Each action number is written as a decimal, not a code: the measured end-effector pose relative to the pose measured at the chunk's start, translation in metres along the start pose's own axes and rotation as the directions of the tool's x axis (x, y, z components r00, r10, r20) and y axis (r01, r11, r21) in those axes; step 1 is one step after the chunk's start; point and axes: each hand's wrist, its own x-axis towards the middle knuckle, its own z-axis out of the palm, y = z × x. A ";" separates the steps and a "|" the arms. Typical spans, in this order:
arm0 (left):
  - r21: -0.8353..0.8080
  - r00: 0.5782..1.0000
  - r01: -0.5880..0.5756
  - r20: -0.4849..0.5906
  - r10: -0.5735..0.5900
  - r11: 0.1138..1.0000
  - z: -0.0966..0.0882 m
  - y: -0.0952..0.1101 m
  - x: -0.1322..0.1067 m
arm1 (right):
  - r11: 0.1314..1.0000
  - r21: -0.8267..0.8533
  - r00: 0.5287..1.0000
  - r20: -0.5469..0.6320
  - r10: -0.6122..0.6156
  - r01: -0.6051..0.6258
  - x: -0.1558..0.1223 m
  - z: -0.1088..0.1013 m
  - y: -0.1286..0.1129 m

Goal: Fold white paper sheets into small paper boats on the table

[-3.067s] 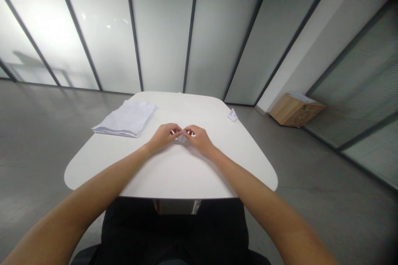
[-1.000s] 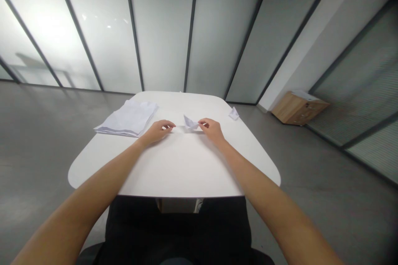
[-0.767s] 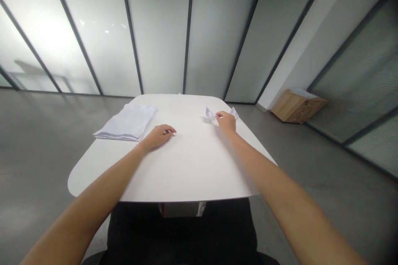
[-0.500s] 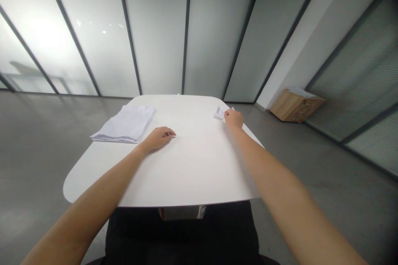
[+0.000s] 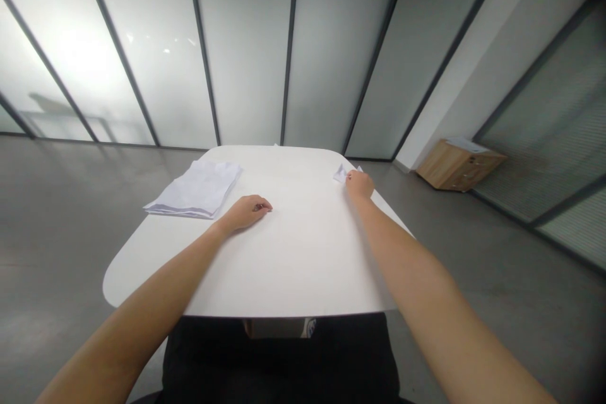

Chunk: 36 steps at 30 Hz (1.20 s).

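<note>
My left hand (image 5: 249, 211) rests on the white tabletop (image 5: 284, 265) near its middle, fingers curled and closed; whatever they may hold is too small to make out. On the right side of the table my right hand (image 5: 360, 184) is closed on a small folded piece of white paper (image 5: 339, 173). Corners of it show to the left of the hand and behind it, while its middle is hidden by the fingers. A flat stack of white sheets (image 5: 196, 188), folded or layered, lies to the left of my left hand, apart from it.
The table has rounded corners. A wooden drawer cabinet (image 5: 459, 164) with papers on top stands on the floor to the right, by a white pillar (image 5: 445, 82). Frosted glass panels (image 5: 246, 44) rise behind the table. Under the near edge, a box-like brown object (image 5: 277, 327) partly shows.
The view has shifted slightly, so everything appears a little further right. Both hands keep nearly the same place on the table, and the stack has not moved.
</note>
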 end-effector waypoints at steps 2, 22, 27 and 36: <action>-0.002 1.000 -0.008 0.000 0.008 1.000 0.001 -0.001 0.000 | 1.000 0.014 1.000 -0.012 0.013 -0.012 -0.001 -0.003 -0.002; 0.431 0.772 0.626 -0.228 -0.593 0.649 -0.057 -0.068 -0.026 | 0.878 0.249 0.888 0.115 -0.446 0.409 -0.110 -0.005 -0.074; 0.327 0.741 0.672 -0.300 -0.601 0.665 -0.060 -0.064 -0.022 | 0.872 0.248 0.880 0.121 -0.459 0.421 -0.109 -0.007 -0.073; 0.378 0.724 0.690 -0.373 -0.581 0.617 -0.071 -0.053 -0.021 | 0.891 0.210 0.878 0.185 -0.441 0.403 -0.112 -0.015 -0.073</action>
